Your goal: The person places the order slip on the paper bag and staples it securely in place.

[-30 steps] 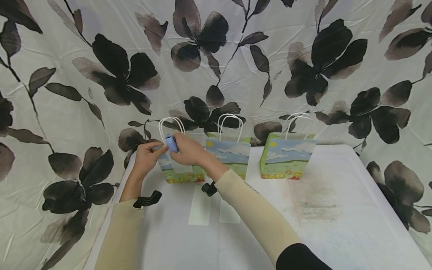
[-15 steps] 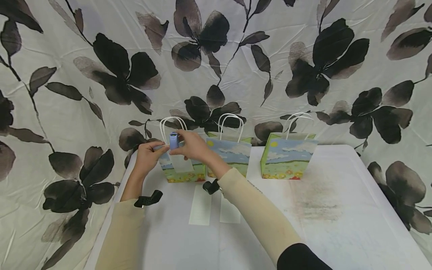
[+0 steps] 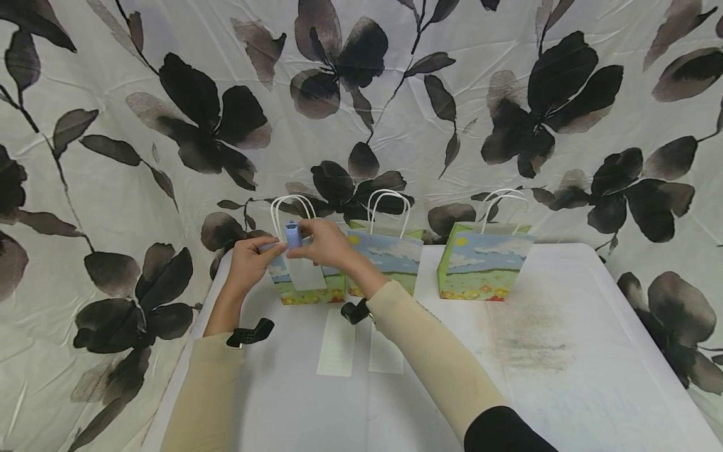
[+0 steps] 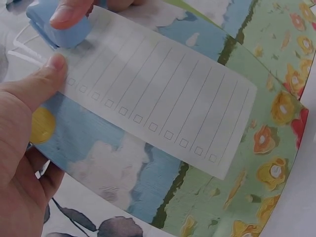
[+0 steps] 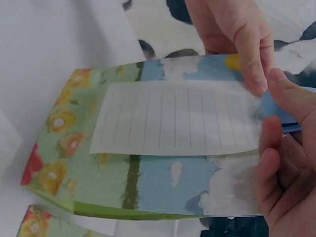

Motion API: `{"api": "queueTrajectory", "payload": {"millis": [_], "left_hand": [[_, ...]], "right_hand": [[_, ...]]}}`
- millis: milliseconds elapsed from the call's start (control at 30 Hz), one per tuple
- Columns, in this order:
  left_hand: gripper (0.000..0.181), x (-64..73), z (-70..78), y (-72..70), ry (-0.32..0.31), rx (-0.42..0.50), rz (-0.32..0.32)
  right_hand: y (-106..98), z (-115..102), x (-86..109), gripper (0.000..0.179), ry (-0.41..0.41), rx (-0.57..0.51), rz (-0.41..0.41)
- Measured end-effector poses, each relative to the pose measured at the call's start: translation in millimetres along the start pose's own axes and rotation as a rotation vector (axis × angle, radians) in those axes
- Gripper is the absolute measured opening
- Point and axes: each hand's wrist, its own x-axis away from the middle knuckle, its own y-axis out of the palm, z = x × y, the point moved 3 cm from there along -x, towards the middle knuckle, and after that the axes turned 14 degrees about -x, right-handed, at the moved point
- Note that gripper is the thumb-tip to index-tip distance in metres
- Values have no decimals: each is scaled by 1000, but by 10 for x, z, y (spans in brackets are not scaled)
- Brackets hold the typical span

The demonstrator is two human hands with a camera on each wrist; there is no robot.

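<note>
A lined checklist slip (image 3: 306, 276) lies against the front of the left gift bag (image 3: 333, 290), which is printed with sky and meadow. My left hand (image 3: 247, 262) pinches the slip and the bag's top edge, thumb (image 4: 48, 79) in front and fingers behind the bag. My right hand (image 3: 327, 243) holds a small blue stapler (image 3: 293, 235) between thumb and fingers. That stapler (image 4: 69, 29) sits over the slip's top end, just beside the left thumb. Whether its jaws are pressed together is hidden.
Two matching gift bags, a middle one (image 3: 390, 257) and a right one (image 3: 480, 267), stand in line on the white table (image 3: 440, 351). Two more slips, a left one (image 3: 336, 351) and a right one (image 3: 386, 351), lie in front. A floral cloth (image 3: 361, 94) hangs behind.
The blue stapler has turned more upright and shifted slightly right, and my right hand's grip on it has changed from wrapped round to thumb and fingers. The left hand keeps its hold.
</note>
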Motion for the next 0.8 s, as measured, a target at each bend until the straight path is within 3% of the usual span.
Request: {"api": "queueTrajectory", "payload": {"millis": [100, 300, 567, 667, 800], "left_hand": [[21, 16, 53, -14, 11, 4, 3], [22, -26, -124, 26, -6, 16, 4], [31, -33, -247, 68, -41, -40, 0], [29, 12, -122, 42, -48, -41, -2], [21, 43, 71, -7, 8, -17, 10]], "right_hand": [[0, -2, -5, 49, -25, 38, -1], [-8, -9, -6, 38, -105, 123, 27], [0, 10, 5, 32, -124, 124, 55], [13, 14, 12, 32, -131, 130, 72], [26, 7, 14, 32, -138, 131, 97]]}}
